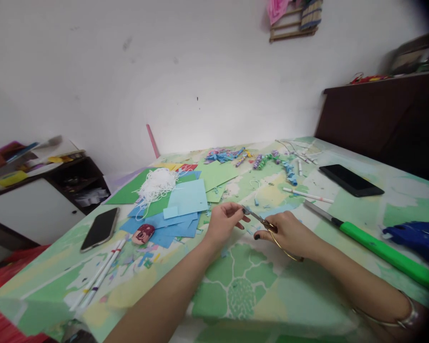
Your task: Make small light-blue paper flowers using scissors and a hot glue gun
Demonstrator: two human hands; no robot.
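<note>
Around: string (158,185) atop papers (189,194) | green-handled tool (375,246) | hands (226,221) (289,232) at scissors (256,217)

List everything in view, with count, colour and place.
Scissors: one, metallic, right hand
Phone-like devices: two, black, table left and right
String heap: one, white, on papers
Papers: several, green, blue, yellow, red, left and centre
Round object: one, red-pink, left
Sticks: several, white, left and right
Paper curls: many, mixed, far side
Long tool: one, green handle, right
Unclear object: one, blue, right
Tablecloth: one, green patterned, centre
Cabinets: two, brown and white-brown, sides
Rack: one, wooden, wall
Left hand: one, bare, by scissor tips
Right hand: one, bare, centre
</note>
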